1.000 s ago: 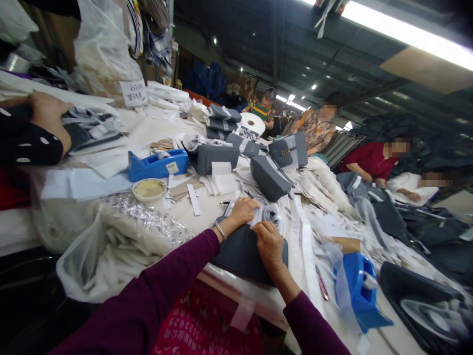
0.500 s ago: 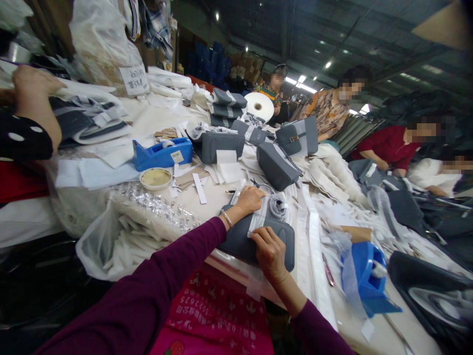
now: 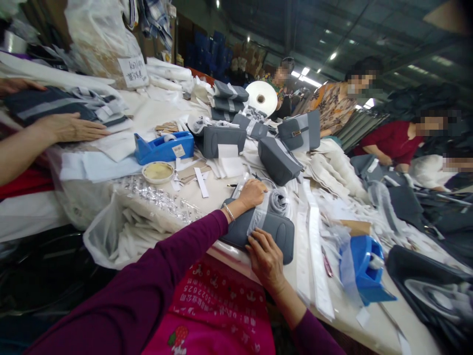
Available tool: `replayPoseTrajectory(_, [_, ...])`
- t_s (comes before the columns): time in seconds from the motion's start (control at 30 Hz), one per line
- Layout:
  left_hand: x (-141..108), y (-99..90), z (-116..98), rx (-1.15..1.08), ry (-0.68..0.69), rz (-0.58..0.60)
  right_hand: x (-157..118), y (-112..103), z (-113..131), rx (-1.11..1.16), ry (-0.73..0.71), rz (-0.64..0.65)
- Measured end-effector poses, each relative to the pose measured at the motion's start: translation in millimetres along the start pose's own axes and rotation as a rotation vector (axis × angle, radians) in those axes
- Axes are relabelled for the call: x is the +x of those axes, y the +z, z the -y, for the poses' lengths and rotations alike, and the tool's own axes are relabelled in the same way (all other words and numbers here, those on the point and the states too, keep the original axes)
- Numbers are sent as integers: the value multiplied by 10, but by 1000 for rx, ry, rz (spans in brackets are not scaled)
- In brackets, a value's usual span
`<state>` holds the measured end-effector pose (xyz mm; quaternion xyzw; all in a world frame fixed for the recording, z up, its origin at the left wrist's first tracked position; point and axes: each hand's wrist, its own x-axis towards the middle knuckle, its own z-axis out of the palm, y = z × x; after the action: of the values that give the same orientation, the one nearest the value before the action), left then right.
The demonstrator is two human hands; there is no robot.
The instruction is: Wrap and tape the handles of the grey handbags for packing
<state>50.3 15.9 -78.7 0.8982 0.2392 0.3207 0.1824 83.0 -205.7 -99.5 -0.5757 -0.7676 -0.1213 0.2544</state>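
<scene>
A dark grey bag [image 3: 283, 231] lies flat at the front edge of the table, with a pale translucent strip [image 3: 258, 215] across it and a wrapped, coiled strap [image 3: 280, 201] at its far side. My left hand [image 3: 253, 193] rests over the far edge of the bag by the strip's upper end; its fingers are bent together, and what they hold is hidden. My right hand [image 3: 266, 256] presses curved fingers on the near side of the bag, at the strip's lower end, with nothing visible gripped.
Two blue tape dispensers [image 3: 164, 147] [image 3: 365, 268] stand left and right. A round dish [image 3: 158, 172], grey bags [image 3: 279, 160], a white roll [image 3: 261, 98] and white strips [image 3: 314, 246] lie around. A co-worker's hands [image 3: 72, 127] touch a bag at left; other people sit at right.
My right hand has moved slightly down and left along the strip, onto the bag's near side. At left, the co-worker's hand has come down onto a dark bag. The view has shifted slightly.
</scene>
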Motion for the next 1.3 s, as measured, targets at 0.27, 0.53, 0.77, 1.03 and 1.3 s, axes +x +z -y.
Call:
replayPoseTrajectory(0.27, [-480,-255,-129,-86,279,148,-8,36,11,24,5,-24])
replayPoseTrajectory(0.53, [-1030,-424,-160,-16,408,188,55,33,72,66,42,-69])
replayPoseTrajectory(0.77, [-992,-315,-28,-71,416,57,21,9,-45,165,12,-148])
replayPoseTrajectory(1.03, [-1049,-445,-85,-45,446,246,-769,-307,212,68,333,-7])
replayPoseTrajectory(1.3, [-1136,-439,-100,-37,513,304,-809,-129,310,-82,297,-57])
